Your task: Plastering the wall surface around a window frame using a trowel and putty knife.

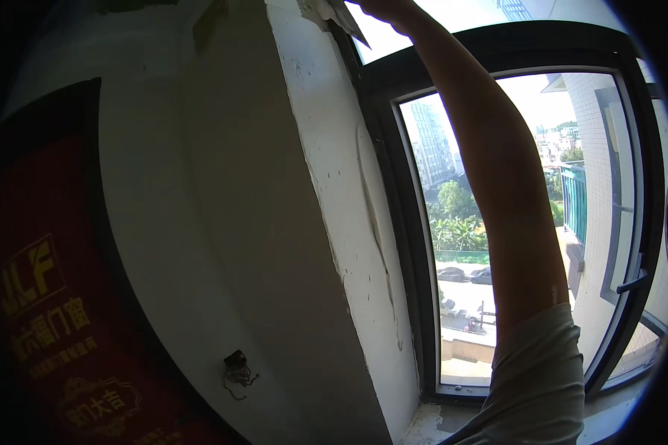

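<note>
My right arm stretches up across the window, and my right hand [387, 10] is at the top edge of the view, partly cut off. Its fingers are closed on a putty knife [353, 27], whose thin grey blade points down to a sharp corner. The handle is out of sight. The blade lies against the upper part of the window reveal [312, 104], next to a lump of pale putty [323, 10]. Lower down, a raised, uneven streak of filler [372, 215] runs along the white reveal beside the frame. My left hand is out of the picture.
A dark window frame [404, 222] with a handle [631, 285] stands to the right; buildings, trees and parked cars show outside. Loose wires hang from a wall box [235, 365] at lower left. A dark-edged red panel [44, 200] covers the left wall.
</note>
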A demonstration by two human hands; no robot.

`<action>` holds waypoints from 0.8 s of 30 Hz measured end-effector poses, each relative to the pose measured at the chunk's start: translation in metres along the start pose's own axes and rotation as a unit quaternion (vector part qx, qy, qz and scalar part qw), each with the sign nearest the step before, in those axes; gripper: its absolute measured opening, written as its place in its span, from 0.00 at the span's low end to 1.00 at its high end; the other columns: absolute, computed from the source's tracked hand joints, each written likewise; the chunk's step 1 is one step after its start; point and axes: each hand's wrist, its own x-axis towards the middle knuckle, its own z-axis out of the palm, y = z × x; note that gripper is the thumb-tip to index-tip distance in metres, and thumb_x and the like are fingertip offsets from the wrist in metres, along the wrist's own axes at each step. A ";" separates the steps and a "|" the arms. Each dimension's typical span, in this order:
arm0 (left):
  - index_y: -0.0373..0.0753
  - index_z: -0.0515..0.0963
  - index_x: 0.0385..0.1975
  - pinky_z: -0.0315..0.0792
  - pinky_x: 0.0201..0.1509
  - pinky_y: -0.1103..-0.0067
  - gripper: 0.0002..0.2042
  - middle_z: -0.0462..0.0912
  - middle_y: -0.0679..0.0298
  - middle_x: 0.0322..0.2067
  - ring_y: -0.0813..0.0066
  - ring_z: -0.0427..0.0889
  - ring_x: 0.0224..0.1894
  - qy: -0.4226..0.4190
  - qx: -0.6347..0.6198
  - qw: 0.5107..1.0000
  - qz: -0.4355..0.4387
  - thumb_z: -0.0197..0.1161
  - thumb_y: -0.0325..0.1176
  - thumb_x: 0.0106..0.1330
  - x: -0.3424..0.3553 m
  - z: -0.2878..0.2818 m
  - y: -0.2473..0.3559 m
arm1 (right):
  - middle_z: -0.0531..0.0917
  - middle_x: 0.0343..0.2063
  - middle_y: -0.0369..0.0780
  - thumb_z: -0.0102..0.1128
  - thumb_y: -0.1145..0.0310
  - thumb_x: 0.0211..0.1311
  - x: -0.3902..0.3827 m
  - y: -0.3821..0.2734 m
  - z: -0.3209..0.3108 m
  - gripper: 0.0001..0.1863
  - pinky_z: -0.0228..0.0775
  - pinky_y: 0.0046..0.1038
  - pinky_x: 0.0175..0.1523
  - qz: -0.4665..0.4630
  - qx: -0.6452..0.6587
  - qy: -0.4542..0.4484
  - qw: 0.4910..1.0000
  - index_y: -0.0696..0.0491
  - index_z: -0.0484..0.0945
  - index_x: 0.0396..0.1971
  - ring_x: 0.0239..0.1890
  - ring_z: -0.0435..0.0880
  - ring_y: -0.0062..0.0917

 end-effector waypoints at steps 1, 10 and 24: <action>0.40 0.84 0.31 0.68 0.27 0.72 0.18 0.81 0.66 0.25 0.71 0.71 0.20 -0.002 -0.006 1.000 0.004 0.65 0.51 0.69 0.014 0.012 0.008 | 0.84 0.45 0.45 0.58 0.64 0.67 0.007 0.006 0.004 0.20 0.74 0.33 0.48 -0.004 -0.007 -0.001 1.000 0.57 0.75 0.56 0.45 0.81 0.37; 0.40 0.84 0.34 0.69 0.28 0.71 0.19 0.82 0.64 0.27 0.69 0.73 0.21 -0.001 -0.035 0.997 -0.064 0.64 0.52 0.69 0.035 0.060 0.060 | 0.83 0.50 0.47 0.56 0.68 0.61 0.090 0.057 0.070 0.26 0.75 0.37 0.55 0.074 -0.142 -0.029 0.987 0.55 0.75 0.61 0.50 0.82 0.40; 0.40 0.84 0.38 0.72 0.31 0.70 0.20 0.83 0.61 0.29 0.66 0.75 0.23 -0.033 -0.001 0.991 -0.130 0.63 0.54 0.68 0.034 0.072 0.036 | 0.86 0.41 0.46 0.60 0.66 0.58 0.051 0.062 0.087 0.19 0.76 0.37 0.49 0.106 -0.183 -0.046 0.976 0.57 0.82 0.48 0.42 0.84 0.38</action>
